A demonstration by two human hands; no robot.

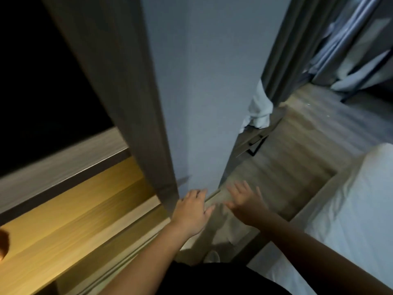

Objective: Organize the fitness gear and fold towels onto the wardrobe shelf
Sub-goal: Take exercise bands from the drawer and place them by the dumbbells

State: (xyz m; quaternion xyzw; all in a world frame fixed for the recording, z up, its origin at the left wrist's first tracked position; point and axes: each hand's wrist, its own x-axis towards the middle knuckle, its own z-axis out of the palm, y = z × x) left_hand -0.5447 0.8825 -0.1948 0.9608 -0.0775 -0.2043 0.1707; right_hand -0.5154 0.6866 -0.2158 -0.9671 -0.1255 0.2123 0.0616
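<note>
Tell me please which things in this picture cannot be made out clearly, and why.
Head view:
- Space above the lit shelf: black, contents unseen.
- White cloth: partly hidden by the door panel; folded or not, unclear.
- Orange object: cut off by left edge.
- Right hand: motion-blurred.
- Left hand: grip on panel unclear.

We can make out nothing in the black space (42, 71) at upper left. A brownish round thing (3, 245) is cut off by the left edge. Low in the centre, blur smears the right hand (244, 201). We cannot tell whether the left hand (191, 211) grips the pale panel (202, 81). That panel half hides a white cloth (258, 109). The bed (350, 209) runs off the right edge.
</note>
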